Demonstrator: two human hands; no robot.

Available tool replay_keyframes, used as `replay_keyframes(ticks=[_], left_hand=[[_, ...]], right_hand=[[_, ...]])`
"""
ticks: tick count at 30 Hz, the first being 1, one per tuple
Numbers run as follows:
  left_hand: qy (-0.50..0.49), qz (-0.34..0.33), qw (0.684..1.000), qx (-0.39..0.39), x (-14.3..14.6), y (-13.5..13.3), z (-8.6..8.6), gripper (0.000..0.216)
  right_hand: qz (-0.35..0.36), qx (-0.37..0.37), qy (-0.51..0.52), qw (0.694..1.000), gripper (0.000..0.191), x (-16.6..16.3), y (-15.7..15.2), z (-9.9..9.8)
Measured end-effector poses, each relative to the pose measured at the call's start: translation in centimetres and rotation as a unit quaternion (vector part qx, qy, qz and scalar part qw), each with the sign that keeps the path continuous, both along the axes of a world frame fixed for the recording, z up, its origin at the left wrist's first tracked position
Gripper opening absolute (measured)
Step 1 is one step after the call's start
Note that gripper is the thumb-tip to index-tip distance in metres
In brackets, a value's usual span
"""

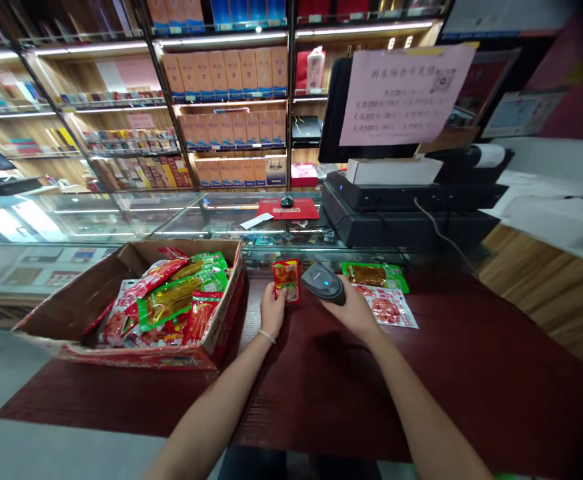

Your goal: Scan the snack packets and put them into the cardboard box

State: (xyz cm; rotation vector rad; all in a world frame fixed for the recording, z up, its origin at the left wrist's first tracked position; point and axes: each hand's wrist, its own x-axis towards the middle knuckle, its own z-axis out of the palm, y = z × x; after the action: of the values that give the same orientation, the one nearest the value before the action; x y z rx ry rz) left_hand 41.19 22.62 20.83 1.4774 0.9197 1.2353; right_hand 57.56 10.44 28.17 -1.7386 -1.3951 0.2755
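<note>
Pinched in my left hand (273,312) is a small red snack packet (286,275), held upright just above the dark red table. My right hand (354,308) grips a grey barcode scanner (323,283) with a small blue light on top; its head points left toward the packet, a short gap apart. Just beyond my right hand lie a green snack packet (374,277) and a white-and-red snack packet (392,307), the latter partly covered by the hand. To the left stands an open cardboard box (146,357) holding several red, green and white snack packets (171,300).
Beyond the table runs a glass counter (201,213) with a red mat (301,209) and a black mouse (286,201). At right are black till equipment (371,223) and a monitor (335,110) bearing a pink paper sign (404,93). Stocked shelves (221,100) line the back.
</note>
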Motion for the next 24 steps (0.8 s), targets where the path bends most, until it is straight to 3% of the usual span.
replay_keyframes(ticks=[11, 16, 20, 24], left_hand=[[0.005, 0.016, 1.0, -0.006, 0.0, 0.2, -0.2, 0.024], [0.104, 0.018, 0.989, 0.1, -0.6, -0.4, 0.9, 0.026], [0.262, -0.068, 0.941, 0.201, 0.8, -0.5, 0.8, 0.031], [0.389, -0.126, 0.872, 0.271, 4.0, -0.4, -0.3, 0.035]], right_hand=[[0.011, 0.0, 0.015, 1.0, 0.042, 0.5, 0.3, -0.4], [-0.109, 0.055, 0.039, 0.992, 0.042, 2.8, -0.2, 0.3], [-0.196, 0.105, 0.12, 0.968, 0.042, 5.6, -1.0, 0.6], [-0.21, 0.136, 0.166, 0.954, 0.042, 7.0, -1.4, 0.3]])
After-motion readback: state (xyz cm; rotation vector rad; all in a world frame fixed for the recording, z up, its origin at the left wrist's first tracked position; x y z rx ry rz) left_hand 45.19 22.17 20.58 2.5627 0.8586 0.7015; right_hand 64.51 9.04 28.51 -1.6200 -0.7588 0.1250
